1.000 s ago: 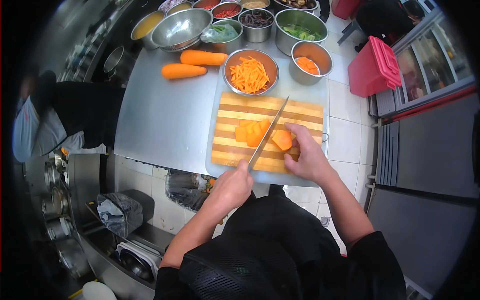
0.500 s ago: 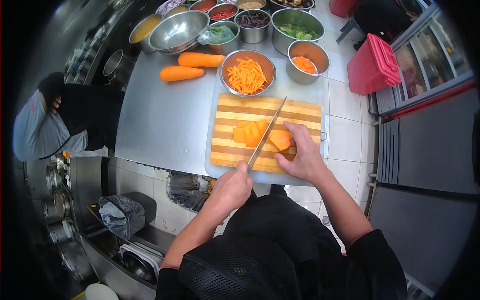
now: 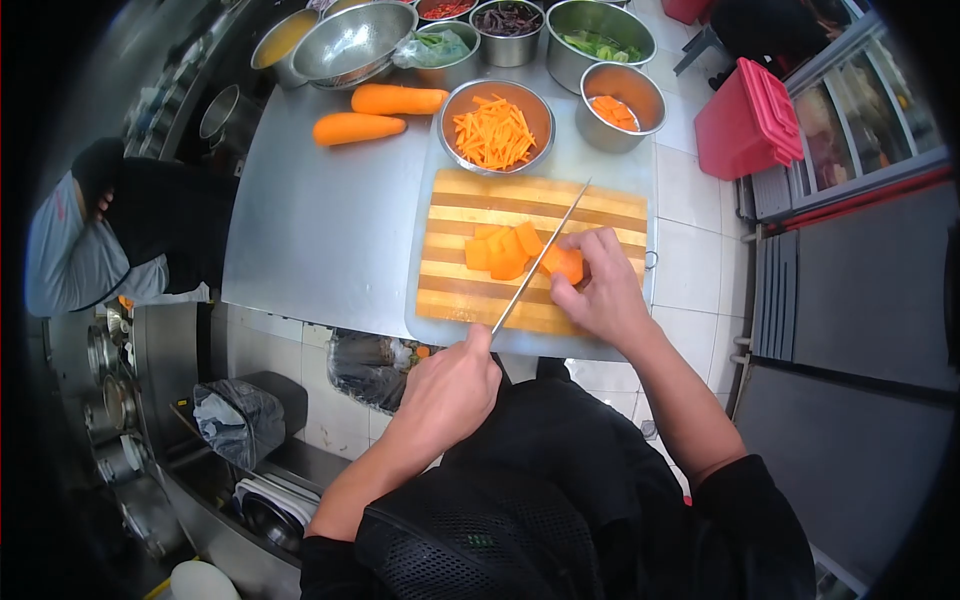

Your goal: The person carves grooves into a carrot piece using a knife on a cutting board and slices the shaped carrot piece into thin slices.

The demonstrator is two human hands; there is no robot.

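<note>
My left hand (image 3: 450, 388) is wrapped around the handle of a long kitchen knife (image 3: 526, 282), whose blade slants across the striped wooden cutting board (image 3: 455, 300). On the blade's right, my right hand (image 3: 605, 288) pinches a chunk of peeled carrot (image 3: 566, 264) between thumb and fingers. The blade is close along the chunk's left side; whether it has entered the carrot I cannot tell. Several thick carrot slices (image 3: 497, 254) lie overlapping left of the knife. Just beyond the board stands a metal bowl (image 3: 447, 140) of carrot strips (image 3: 493, 133).
Two whole peeled carrots (image 3: 358, 128) rest on the steel table (image 3: 290, 215). A metal pot (image 3: 640, 138) with carrot pieces stands back right. A colander (image 3: 350, 45) and several ingredient bowls line the far edge. Another person's arm (image 3: 85, 240) is at left; a red bin (image 3: 745, 125) at right.
My right fingers have curled further over the carrot chunk, which now sits nearer the blade. The knife remains in my left hand, and the whole view has shifted slightly.
</note>
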